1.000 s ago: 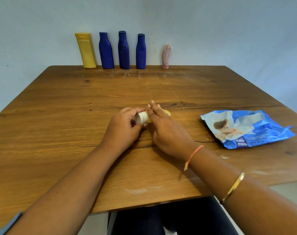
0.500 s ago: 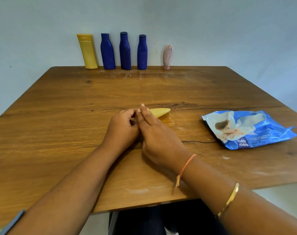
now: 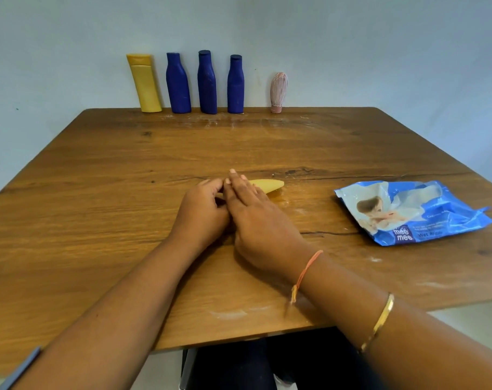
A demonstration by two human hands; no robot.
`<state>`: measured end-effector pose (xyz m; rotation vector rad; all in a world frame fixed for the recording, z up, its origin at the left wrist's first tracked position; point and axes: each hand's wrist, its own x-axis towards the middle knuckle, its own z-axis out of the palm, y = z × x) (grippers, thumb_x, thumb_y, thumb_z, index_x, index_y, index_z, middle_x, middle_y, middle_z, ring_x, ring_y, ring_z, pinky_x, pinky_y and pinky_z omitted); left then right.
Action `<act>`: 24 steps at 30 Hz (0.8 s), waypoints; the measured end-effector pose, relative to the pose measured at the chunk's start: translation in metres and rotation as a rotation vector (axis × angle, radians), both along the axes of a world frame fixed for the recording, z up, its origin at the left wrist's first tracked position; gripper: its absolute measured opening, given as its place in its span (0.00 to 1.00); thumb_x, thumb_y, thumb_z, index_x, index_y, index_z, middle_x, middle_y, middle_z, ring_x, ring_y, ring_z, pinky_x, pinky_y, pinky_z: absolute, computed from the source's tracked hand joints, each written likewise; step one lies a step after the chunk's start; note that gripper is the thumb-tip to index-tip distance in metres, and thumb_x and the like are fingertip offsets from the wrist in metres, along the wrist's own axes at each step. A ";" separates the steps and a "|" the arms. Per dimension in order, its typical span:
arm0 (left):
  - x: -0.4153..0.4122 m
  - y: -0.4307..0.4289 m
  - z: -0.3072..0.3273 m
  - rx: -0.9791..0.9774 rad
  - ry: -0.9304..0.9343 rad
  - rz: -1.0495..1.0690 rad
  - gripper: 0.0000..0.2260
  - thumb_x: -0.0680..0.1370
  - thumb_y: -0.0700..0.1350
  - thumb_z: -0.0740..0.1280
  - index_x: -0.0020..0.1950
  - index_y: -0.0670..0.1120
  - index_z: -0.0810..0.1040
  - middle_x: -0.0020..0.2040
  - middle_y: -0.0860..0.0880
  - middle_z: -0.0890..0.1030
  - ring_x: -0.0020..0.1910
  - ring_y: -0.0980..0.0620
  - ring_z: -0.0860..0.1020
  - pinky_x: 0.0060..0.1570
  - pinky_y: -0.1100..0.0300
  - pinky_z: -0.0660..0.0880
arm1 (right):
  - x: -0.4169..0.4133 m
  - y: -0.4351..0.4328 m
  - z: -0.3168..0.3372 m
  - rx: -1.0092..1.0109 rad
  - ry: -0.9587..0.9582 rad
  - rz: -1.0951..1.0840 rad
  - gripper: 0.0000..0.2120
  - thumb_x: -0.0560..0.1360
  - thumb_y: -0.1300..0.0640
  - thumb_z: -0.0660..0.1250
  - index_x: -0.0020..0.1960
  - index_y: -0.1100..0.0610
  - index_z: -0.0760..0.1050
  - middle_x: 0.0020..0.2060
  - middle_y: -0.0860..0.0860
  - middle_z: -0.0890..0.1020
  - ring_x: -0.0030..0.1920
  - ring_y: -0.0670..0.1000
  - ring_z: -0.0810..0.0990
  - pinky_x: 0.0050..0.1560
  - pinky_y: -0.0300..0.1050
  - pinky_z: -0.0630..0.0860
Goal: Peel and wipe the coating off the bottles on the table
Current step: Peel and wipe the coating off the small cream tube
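A small yellow bottle (image 3: 268, 185) lies on its side at the middle of the wooden table (image 3: 98, 220); only its tapered right end shows. My left hand (image 3: 201, 212) is curled around its hidden left end. My right hand (image 3: 256, 218) lies over the bottle's body with the fingers straight, pressing it down, and touches my left hand. Against the back wall stand a tall yellow bottle (image 3: 145, 83), three blue coated bottles (image 3: 178, 84) (image 3: 207, 83) (image 3: 235, 85) and a small pink bottle (image 3: 278, 92) standing on its cap.
A blue pack of wet wipes (image 3: 408, 212) lies on the table to the right of my hands. White smears and dust mark the wood near the front edge and along the back row.
The bottle's white cap, visible a second ago, is now covered by my hands. My right hand has slid left over the bottle and flattened, which uncovers more of the yellow tip.
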<state>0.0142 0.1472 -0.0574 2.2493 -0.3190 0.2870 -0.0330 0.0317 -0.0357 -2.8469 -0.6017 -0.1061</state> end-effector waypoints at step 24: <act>0.001 -0.001 -0.001 0.052 -0.027 -0.017 0.19 0.72 0.42 0.72 0.63 0.50 0.76 0.56 0.55 0.75 0.52 0.59 0.71 0.51 0.67 0.66 | 0.030 -0.049 -0.001 0.112 0.067 -0.344 0.26 0.76 0.65 0.56 0.74 0.59 0.59 0.74 0.53 0.60 0.72 0.52 0.61 0.70 0.42 0.56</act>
